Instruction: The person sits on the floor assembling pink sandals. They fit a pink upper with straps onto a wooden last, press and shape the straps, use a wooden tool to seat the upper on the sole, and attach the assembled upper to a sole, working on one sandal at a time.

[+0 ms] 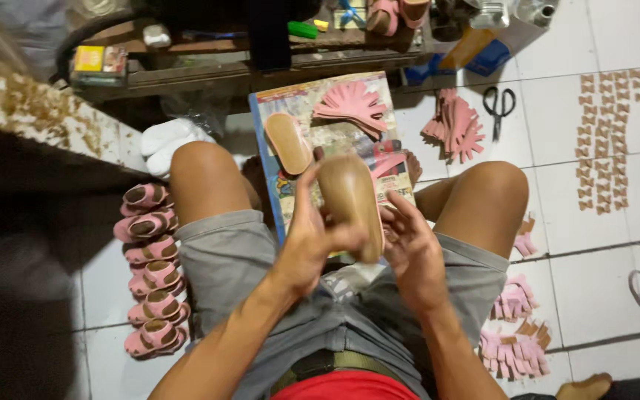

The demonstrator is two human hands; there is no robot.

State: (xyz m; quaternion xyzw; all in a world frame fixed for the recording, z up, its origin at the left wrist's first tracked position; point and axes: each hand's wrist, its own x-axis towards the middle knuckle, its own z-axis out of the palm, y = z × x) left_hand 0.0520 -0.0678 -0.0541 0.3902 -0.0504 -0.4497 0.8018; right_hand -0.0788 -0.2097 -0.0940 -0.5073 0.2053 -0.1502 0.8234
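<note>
You are holding a tan shoe sole [350, 200] upright between both hands above your lap, its rounded end up and its lower end down near your thumbs. Your left hand [312, 241] wraps it from the left, thumb pressed across the lower part, fingers closed behind it. Your right hand [409, 248] meets its right edge with fingertips touching the rim, held only narrowly open against the sole.

Just beyond the sole, a colourful printed board [301, 104] lies between your knees, its near edge hidden behind your hands. On it rests a second tan sole [288, 142] at the left and a fan of pink cut straps [351, 104] towards the far right corner. The board's left edge runs close along your left knee [201, 174]; its right edge reaches your right knee [483, 196].

To your left, a column of finished pink sandals [150, 270] sits on the white tiled floor [601, 281], close against your thigh, with a dark shadowed wall beyond them, so room is tight on that side. To your right the floor is more open: another pink strap pile [453, 126], black scissors [498, 107] just past it, and rows of small tan bow pieces [605, 141] well apart. More pink pieces [512, 348] crowd the tiles beside your right hip
</note>
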